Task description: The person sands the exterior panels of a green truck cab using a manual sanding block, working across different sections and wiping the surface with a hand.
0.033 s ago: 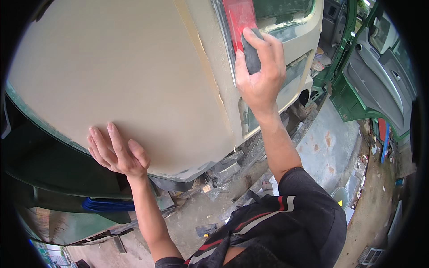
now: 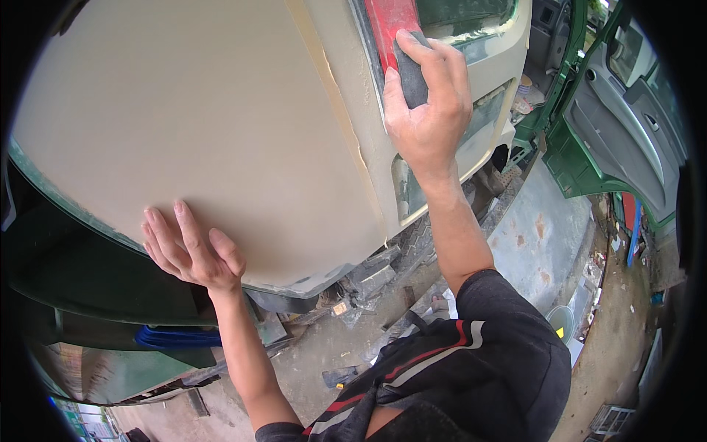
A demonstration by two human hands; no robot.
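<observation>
Head view: a dark grey sanding block sits high on the beige vehicle panel beside a red strip, right hand clamped around it. Left hand lies flat, fingers spread, on the panel's lower edge.

- The single view sits on the person's head and looks steeply down and forward, over the person's own dark shirt at the lower edge.
- It is close to the work: the beige car panel fills the upper left, within arm's reach.
- Both forearms come in from below; the left hand lies lower left, the right hand upper centre.
- The fisheye lens bends straight edges toward a dark round rim.
- Wide at the edges, it takes in the concrete floor below and an open green car door at the right.
</observation>
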